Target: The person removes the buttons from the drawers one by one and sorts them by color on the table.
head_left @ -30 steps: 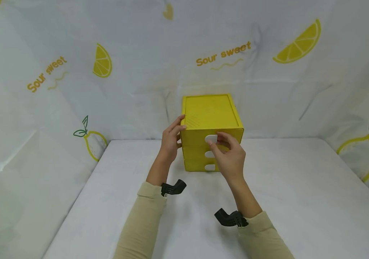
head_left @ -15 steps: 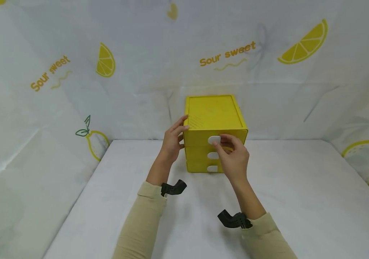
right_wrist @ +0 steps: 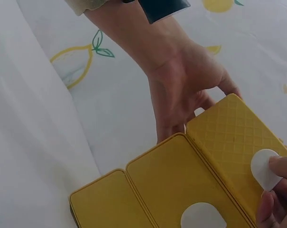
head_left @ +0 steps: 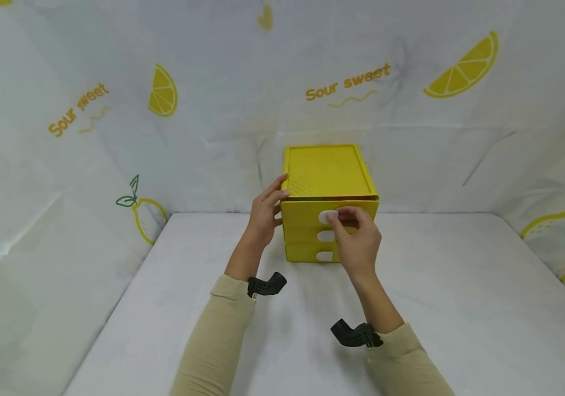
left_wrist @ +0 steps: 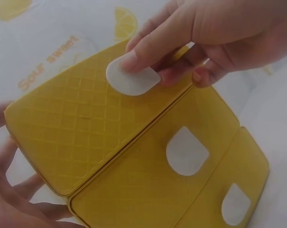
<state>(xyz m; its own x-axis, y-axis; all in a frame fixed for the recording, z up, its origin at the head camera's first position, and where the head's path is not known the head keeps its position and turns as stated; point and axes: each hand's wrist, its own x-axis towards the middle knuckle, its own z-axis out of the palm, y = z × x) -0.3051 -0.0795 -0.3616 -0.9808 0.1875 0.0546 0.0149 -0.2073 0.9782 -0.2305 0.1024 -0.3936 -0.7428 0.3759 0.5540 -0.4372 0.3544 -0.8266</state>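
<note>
A yellow three-drawer box (head_left: 329, 170) stands at the back of the table, each drawer front bearing a white tab handle. The top drawer (head_left: 302, 213) stands slightly forward, a dark gap showing under the box's upper edge. My right hand (head_left: 358, 242) pinches the top drawer's white handle (left_wrist: 133, 78), thumb on its front face. My left hand (head_left: 263, 217) rests against the box's left side, fingers spread over the upper front corner. In the left wrist view the middle handle (left_wrist: 187, 151) and bottom handle (left_wrist: 236, 204) are untouched. The drawer's inside is hidden.
The box stands on a white-covered table (head_left: 460, 297), close against a white backdrop (head_left: 232, 82) printed with lemons and lettering. Black wrist mounts (head_left: 266, 285) sit on both forearms.
The top drawer has come slightly forward with my right hand on its handle, opening a narrow gap below the top panel. My left hand stays at the box's side. The head view shifted slightly.
</note>
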